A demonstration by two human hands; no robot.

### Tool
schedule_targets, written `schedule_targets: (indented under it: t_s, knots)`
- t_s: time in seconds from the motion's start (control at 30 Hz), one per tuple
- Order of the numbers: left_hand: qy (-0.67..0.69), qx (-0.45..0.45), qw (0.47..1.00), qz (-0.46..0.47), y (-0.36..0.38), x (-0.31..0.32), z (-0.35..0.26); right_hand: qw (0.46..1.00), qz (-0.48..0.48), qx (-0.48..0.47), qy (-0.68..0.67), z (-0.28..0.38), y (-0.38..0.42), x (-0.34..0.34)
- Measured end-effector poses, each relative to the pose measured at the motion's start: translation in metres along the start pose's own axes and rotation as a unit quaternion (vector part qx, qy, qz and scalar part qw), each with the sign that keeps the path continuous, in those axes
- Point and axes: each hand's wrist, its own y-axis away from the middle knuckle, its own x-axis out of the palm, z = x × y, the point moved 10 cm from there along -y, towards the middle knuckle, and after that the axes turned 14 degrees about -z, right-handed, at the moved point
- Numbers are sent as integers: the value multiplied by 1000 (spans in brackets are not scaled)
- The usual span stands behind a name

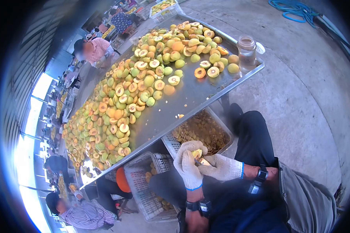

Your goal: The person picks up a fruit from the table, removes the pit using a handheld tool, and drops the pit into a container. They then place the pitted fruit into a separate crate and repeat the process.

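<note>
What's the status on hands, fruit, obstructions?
Left white-gloved hand holding cut yellow fruit. Right white-gloved hand against it, grip unclear. White plastic crate of brown pieces just beyond; nothing visibly blocking hands.

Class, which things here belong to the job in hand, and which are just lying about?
In the job: gloved left hand; gloved right hand; held fruit; halved stone fruit; metal table; crate of brown pieces.

Apparently lying about: blue hose; clear jar.

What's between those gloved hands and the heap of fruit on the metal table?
In the head view: a crate of brown pieces, a raised metal rim, then tabletop with a few small scraps.
</note>
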Motion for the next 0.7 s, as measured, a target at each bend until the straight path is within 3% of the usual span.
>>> schedule_targets:
  t_s: [0.03,0.1,0.13,0.2,0.23,0.3,0.33,0.53,0.6,0.63,0.7]
  knots:
    - [15,-18,999,22,0,0,2,1000,1,0,1,3,1,-2]
    - [31,-34,998,46,-1,2,4,987,87,130,25,-9,10,4]
    - [42,-40,997,55,0,1,7,988,86,130,23,-3,11,1]
    - [54,-47,996,60,0,0,8,966,135,210,-74,-3,21,10]
    - [33,-54,996,58,-1,0,8,966,135,210,-73,-6,22,13]
    - [13,-60,997,55,-2,0,8,997,26,73,-18,7,7,2]
    - [-1,-54,997,51,-3,0,8,997,25,72,-17,10,8,0]
    - [-14,-17,997,70,-4,7,-4,950,142,237,-143,0,25,14]
    - [-16,-2,997,70,-3,9,-8,967,113,197,-117,4,19,9]
    - [-18,-36,998,55,-4,8,-2,967,113,196,-117,-1,18,10]
    - [-19,-71,996,40,-1,8,3,999,34,-4,9,18,2,-5]
